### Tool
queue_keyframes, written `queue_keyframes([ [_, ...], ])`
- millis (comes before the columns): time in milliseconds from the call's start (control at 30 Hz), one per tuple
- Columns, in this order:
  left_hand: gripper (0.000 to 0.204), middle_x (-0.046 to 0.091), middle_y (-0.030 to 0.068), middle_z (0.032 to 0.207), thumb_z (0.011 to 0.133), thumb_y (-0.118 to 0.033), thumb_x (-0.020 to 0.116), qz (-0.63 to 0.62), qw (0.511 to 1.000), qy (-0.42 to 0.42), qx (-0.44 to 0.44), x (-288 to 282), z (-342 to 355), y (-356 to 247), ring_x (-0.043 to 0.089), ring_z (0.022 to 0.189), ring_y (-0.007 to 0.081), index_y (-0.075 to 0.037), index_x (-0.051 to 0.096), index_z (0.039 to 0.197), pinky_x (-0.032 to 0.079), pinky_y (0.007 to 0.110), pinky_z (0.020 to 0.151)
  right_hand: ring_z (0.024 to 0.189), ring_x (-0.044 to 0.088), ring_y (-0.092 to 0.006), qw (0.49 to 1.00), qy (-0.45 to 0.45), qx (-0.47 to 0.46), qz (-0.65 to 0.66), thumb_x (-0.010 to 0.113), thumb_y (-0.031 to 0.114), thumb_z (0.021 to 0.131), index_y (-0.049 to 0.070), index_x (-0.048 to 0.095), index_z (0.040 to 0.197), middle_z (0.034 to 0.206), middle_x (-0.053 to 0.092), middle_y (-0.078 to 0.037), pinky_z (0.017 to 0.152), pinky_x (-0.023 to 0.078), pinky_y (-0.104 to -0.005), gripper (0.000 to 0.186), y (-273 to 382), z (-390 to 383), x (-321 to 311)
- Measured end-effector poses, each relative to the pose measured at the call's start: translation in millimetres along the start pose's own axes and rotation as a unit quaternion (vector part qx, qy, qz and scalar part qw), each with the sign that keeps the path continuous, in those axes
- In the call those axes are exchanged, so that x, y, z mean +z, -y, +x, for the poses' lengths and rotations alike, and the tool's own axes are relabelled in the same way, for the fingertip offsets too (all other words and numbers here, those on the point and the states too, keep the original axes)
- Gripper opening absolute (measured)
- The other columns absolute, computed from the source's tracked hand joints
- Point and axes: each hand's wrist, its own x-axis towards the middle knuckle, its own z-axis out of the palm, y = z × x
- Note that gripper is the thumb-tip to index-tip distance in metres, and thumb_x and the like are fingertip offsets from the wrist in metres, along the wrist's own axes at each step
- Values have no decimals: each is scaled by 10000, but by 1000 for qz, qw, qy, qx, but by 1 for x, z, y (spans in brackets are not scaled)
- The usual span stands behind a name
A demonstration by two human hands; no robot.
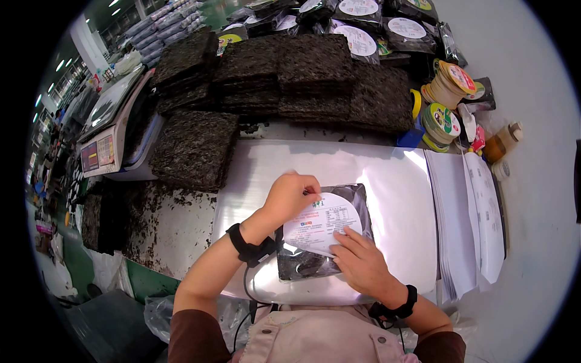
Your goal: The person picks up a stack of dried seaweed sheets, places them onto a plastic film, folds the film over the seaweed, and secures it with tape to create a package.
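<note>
A dark square package of seaweed in clear wrap (305, 266) lies on a pale shiny mat (393, 193), with a round white printed label (311, 227) on its top. My left hand (292, 195) has its fingers closed in a pinch at the label’s upper left edge. My right hand (363, 263) lies over the label’s lower right part, fingers apart and touching it. Wrist straps with cables sit on both forearms.
Stacked seaweed sheets (311, 66) and labelled black packets (408, 30) fill the back. At left stand a scale (100, 151) and a debris-strewn surface (157, 224). At right are label rolls (442, 127), paper sheets (466, 224), a bottle (505, 139) and a pale wall (526, 72).
</note>
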Motion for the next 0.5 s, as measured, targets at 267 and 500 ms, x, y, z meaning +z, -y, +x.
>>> queue_keyframes([
  [267, 347, 547, 145, 1251, 841, -87, 592, 125, 971, 50, 197, 13, -39, -6, 537, 1128, 323, -44, 574, 1184, 459, 364, 922, 1186, 490, -301, 996, 53, -72, 1, 651, 300, 786, 48, 611, 1101, 1227, 570, -123, 1013, 341, -441, 406, 5, 0, -2],
  [500, 469, 479, 196, 1336, 926, -130, 511, 135, 985, -110, -18, 11, -49, 41, 461, 1247, 304, -40, 387, 1370, 385, 399, 1006, 1094, 564, -259, 982, 17, -167, 88, 664, 164, 778, 59, 638, 1038, 1133, 614, -119, 924, 444, -372, 282, -44, -42, 17],
])
